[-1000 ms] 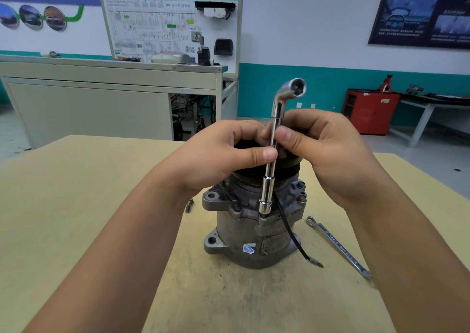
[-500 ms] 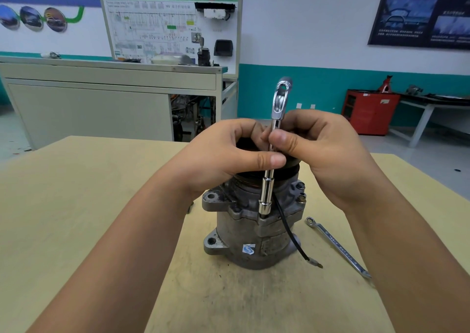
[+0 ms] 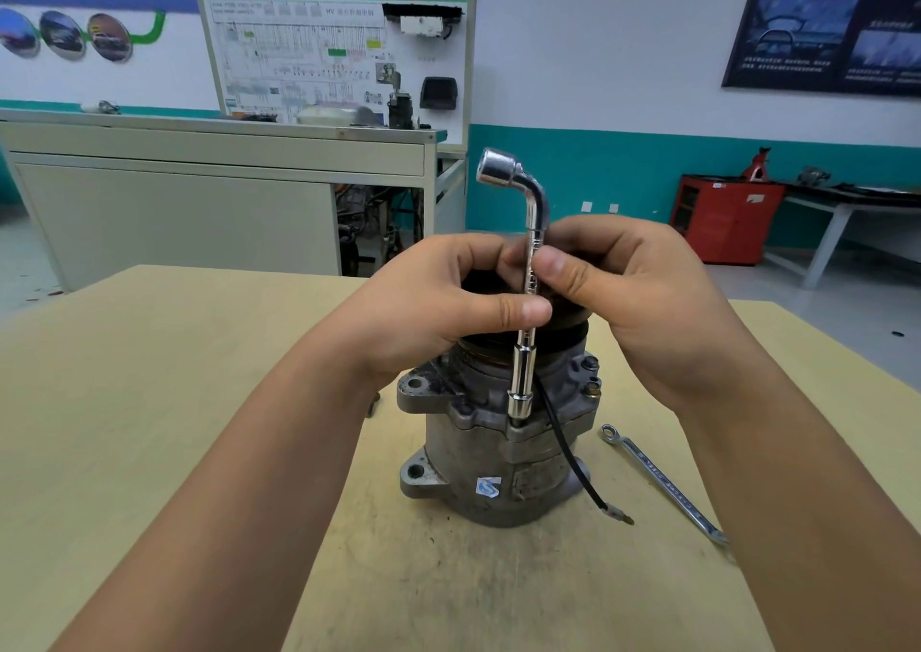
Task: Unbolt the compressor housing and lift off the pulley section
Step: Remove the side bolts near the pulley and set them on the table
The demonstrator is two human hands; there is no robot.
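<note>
Head view: a person's two bare forearms reach forward over a pale wooden table (image 3: 149, 402), and the hands meet at the middle.
Left hand (image 3: 438, 302): fingers curled, thumb pressed flat against the near side of a chrome socket wrench (image 3: 530, 272), pinching its shaft from the left.
Right hand (image 3: 638, 302): fingers curled, thumb tip on the same shaft just above the left thumb, pinching it from the right.
Socket wrench: L-shaped and standing upright between the two thumbs. Its bent top rises above both hands with the open socket end turned to the left. Its lower socket sits down on a bolt head on the compressor flange, directly below the thumbs.
Compressor (image 3: 478, 457): a grey, grimy metal housing standing on end on the table, right under both hands, with mounting ears sticking out towards the left wrist.
Pulley section (image 3: 573, 332): dark and round, on top of the housing, mostly hidden behind the fingers of both hands.
Flange bolts (image 3: 590, 365): two heads show below the right palm.
Black wire (image 3: 573, 462): hangs down the housing below the right hand, its end lying on the table.
Spanner (image 3: 663, 482): lies flat on the table beneath the right wrist, apart from the compressor.
Beyond the hands: a grey cabinet (image 3: 174, 212).
</note>
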